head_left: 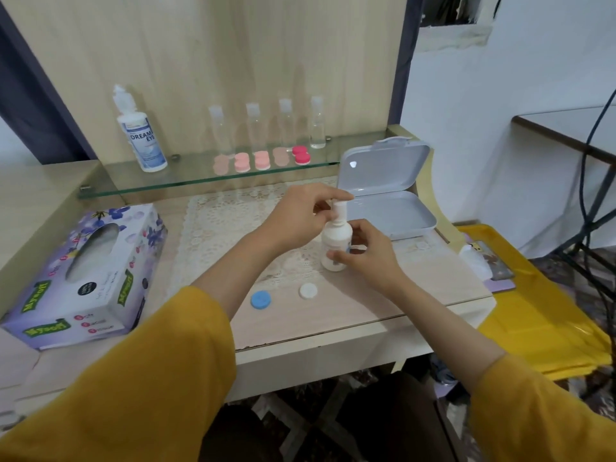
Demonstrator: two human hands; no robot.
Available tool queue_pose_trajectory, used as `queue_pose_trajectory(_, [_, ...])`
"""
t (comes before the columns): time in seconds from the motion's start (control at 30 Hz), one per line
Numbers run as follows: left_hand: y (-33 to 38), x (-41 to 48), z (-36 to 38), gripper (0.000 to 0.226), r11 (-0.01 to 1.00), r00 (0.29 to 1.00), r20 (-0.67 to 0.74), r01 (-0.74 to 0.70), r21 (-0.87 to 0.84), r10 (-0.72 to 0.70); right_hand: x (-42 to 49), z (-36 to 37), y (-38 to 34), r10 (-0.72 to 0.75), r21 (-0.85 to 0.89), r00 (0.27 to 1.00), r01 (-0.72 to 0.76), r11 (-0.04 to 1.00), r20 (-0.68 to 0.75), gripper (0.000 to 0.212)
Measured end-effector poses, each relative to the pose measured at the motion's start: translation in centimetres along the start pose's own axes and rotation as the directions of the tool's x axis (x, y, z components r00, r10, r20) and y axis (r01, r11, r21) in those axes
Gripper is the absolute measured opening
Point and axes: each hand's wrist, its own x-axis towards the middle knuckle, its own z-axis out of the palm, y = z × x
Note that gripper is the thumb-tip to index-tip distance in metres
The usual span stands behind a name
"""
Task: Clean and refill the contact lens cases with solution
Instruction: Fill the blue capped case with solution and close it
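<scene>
A: Item one, bottle point(337, 236)?
B: Centre of frame, upright over the mat point(226, 221). Small, white plastic; likely light, smooth and a little squeezable. Best held round the body, not the nozzle.
A: Hands?
B: Right hand point(370, 255): fingers curled round the lower body. Left hand point(300, 218): fingertips pinching the nozzle top. Opening or closing, cannot tell.
A: Loose lids?
B: Blue lid point(260, 300), white lid point(308, 291), lower centre, lying apart. Tiny and rigid, probably slippery when wet; pinch by the rim.
A: Cases?
B: Pink cases point(261, 160) on the shelf point(186, 181), above centre.
</scene>
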Motion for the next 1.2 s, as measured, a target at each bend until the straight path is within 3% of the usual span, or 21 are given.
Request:
queue_pose_trajectory(0.1, [0.1, 0.0, -0.1, 0.026, 0.999, 0.996, -0.08, 0.025, -0.037, -0.028, 0.0, 0.2, 0.1, -0.009, 0.005, 1.0, 0.009, 1.0, 0.001, 0.04])
queue_pose_trajectory(0.23, [0.4, -0.4, -0.4, 0.041, 0.997, 1.0, 0.022, -0.014, -0.078, 0.016, 0.0, 0.2, 0.4, -0.01, 0.019, 1.0, 0.01, 1.0, -0.005, 0.041])
queue_pose_trajectory(0.3, [0.4, -0.2, -0.3, 0.042, 0.999, 0.998, 0.038, -0.054, -0.007, 0.054, -0.1, 0.2, 0.3, -0.018, 0.013, 1.0, 0.018, 1.0, 0.0, 0.042])
queue_pose_trajectory(0.43, [0.4, 0.5, -0.3, 0.02, 0.982, 1.0, -0.015, -0.023, 0.188, 0.026, -0.3, 0.4, 0.2, -0.026, 0.018, 1.0, 0.026, 0.999, 0.005, 0.043])
queue_pose_trajectory(0.6, [1.1, 0.5, -0.6, 0.045, 0.935, 0.992, -0.118, 0.072, 0.348, -0.032, -0.5, 0.8, 0.1, -0.014, 0.03, 1.0, 0.014, 0.999, -0.012, 0.045])
queue_pose_trajectory(0.73, [0.9, -0.4, -0.9, 0.043, 0.966, 0.974, -0.22, 0.111, 0.232, -0.059, -0.8, 1.3, -0.1, -0.008, 0.019, 1.0, 0.008, 1.0, -0.011, 0.046])
queue_pose_trajectory(0.97, [0.0, -1.6, -1.4, 0.049, 0.937, 0.927, -0.362, 0.209, 0.279, -0.099, -1.1, 2.6, -0.9, -0.06, -0.086, 0.998, 0.058, 0.995, -0.027, 0.045])
queue_pose_trajectory(1.1, [-0.2, -1.7, -1.7, 0.058, 0.93, 0.933, -0.336, 0.23, 0.288, -0.127, -1.2, 2.8, -0.9, -0.07, -0.105, 0.997, 0.066, 0.992, -0.035, 0.046])
queue_pose_trajectory(1.2, [-0.3, -1.8, -1.9, 0.05, 0.965, 0.933, -0.332, 0.203, 0.167, -0.139, -1.3, 2.7, -1.0, -0.064, -0.094, 0.998, 0.062, 0.994, -0.029, 0.045])
